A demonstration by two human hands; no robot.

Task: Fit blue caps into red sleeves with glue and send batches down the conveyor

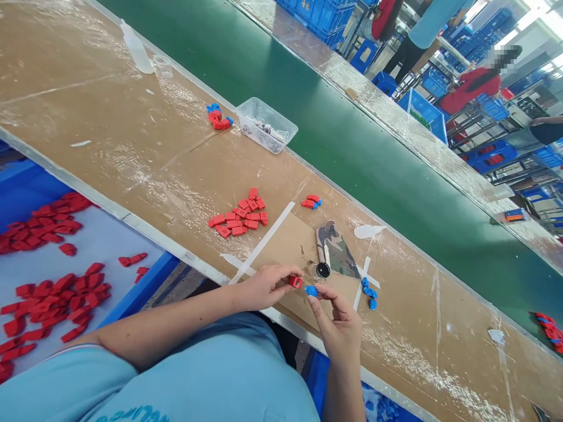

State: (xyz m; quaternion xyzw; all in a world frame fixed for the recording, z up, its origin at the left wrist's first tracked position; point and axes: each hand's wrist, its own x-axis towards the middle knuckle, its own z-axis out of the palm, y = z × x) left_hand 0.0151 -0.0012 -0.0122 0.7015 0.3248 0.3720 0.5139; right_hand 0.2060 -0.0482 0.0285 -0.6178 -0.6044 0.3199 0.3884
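Observation:
My left hand (pixel 264 286) pinches a small red plastic part (pixel 295 282) between thumb and fingers. My right hand (pixel 338 322) holds a small blue plastic part (pixel 311 291) at its fingertips, a short gap from the red one. Both hands hover over a cardboard sheet (pixel 290 243) at the near edge of the brown workbench (pixel 132 135). A pile of red parts (pixel 241 218) lies just beyond my left hand. A few blue parts (pixel 369 293) lie right of my right hand.
A camouflage pouch (pixel 336 249) with a black round piece (pixel 324 269) lies ahead. A clear tub (pixel 266 125), joined red-blue pieces (pixel 311 202) and a squeeze bottle (pixel 136 50) stand farther off. A blue bin of red parts (pixel 48 281) sits left. A green conveyor belt (pixel 352 146) runs behind; other people work beyond.

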